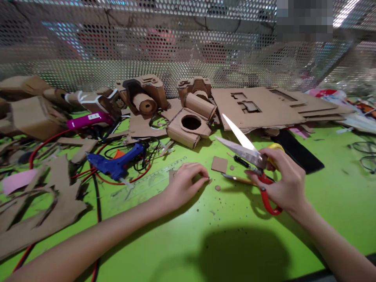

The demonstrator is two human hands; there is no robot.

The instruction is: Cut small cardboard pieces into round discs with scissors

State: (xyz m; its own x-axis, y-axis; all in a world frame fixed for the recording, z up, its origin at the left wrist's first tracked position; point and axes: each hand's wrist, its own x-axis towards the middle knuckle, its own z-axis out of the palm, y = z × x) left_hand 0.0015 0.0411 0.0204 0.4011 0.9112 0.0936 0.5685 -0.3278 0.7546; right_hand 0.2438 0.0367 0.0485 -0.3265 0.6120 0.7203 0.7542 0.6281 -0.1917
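My right hand [286, 178] grips a pair of scissors [245, 150] with red and yellow handles, blades open and pointing up-left above the green table [235, 243]. My left hand [185, 182] rests knuckles-up on the table, its fingertips pinching a small piece of cardboard at its right edge. A small cardboard square [219, 164] lies just beyond, with tiny round cardboard bits beside it. A thin knife or pen [238, 179] lies under the scissors.
A blue glue gun [116, 162] and a pink one [86, 120] lie left among red and black cables. Cardboard camera models [190, 117] and cut sheets [258, 105] line the back before a perforated metal screen. A black phone [296, 150] lies right, a clear ruler [143, 184] left.
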